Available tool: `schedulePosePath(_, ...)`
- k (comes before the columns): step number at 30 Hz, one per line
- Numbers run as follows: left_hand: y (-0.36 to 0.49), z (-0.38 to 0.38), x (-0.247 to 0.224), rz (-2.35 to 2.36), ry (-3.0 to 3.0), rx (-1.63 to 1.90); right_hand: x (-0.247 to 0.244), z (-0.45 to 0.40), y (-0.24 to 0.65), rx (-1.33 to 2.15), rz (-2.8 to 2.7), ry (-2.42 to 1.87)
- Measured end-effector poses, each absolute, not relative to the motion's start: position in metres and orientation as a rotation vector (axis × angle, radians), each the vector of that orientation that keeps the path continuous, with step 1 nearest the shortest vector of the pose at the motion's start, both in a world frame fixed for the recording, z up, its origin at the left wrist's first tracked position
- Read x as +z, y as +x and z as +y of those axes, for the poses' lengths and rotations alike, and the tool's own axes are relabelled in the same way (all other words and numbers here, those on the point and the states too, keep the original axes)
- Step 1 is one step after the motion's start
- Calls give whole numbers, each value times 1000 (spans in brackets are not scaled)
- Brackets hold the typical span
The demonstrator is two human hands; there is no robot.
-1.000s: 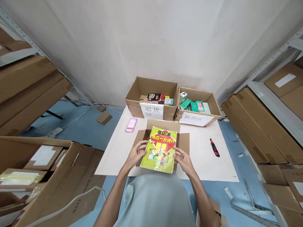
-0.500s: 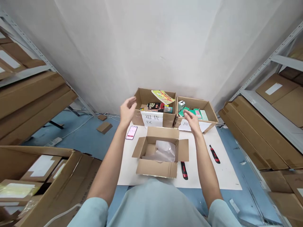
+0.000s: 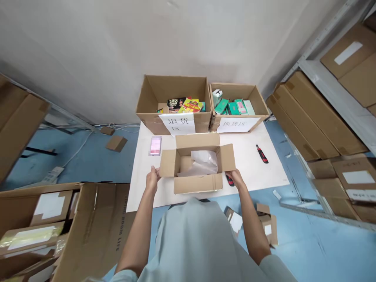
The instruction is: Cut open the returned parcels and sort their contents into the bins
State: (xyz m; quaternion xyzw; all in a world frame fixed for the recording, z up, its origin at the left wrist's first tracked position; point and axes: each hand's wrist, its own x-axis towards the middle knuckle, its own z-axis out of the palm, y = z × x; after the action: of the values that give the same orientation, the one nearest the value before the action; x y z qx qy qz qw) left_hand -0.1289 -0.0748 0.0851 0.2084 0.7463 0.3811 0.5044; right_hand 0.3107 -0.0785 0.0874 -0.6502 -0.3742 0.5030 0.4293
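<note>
An open cardboard box (image 3: 198, 184) stands on the white tabletop in front of me, all its flaps folded out. Inside lies a sheet of whitish wrapping (image 3: 203, 162). My left hand (image 3: 152, 180) is closed on the outer edge of the left flap, fingertips partly hidden behind it. At the lower edge of the right flap, my right hand (image 3: 235, 178) has its fingers curled around the cardboard, partly out of sight. Just beneath that hand a red and black box cutter (image 3: 230, 181) lies on the table, partly covered.
Behind the box stand two labelled cartons, the left carton (image 3: 148, 121) holding a yellow packet (image 3: 192, 105), the right carton (image 3: 258, 102) green boxes. A phone (image 3: 155, 146) and another cutter (image 3: 262, 154) lie on the table (image 3: 141, 196). A large carton (image 3: 102, 219) stands left; shelving (image 3: 349, 105) flanks the right.
Both hands have come down from near the rear cartons to the side flaps of the open box. The yellow packet has dropped lower inside the left carton. My view has tilted downward.
</note>
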Motion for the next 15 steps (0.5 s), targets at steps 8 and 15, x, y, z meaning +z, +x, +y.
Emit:
schedulePosePath(8,-92,-65,106,1374,710,711,106,-84,267,1339,-892,-1629)
schedulePosePath(15,-74,-43,145,1363,1061,710,145,-135,245,1052,-879,-1484)
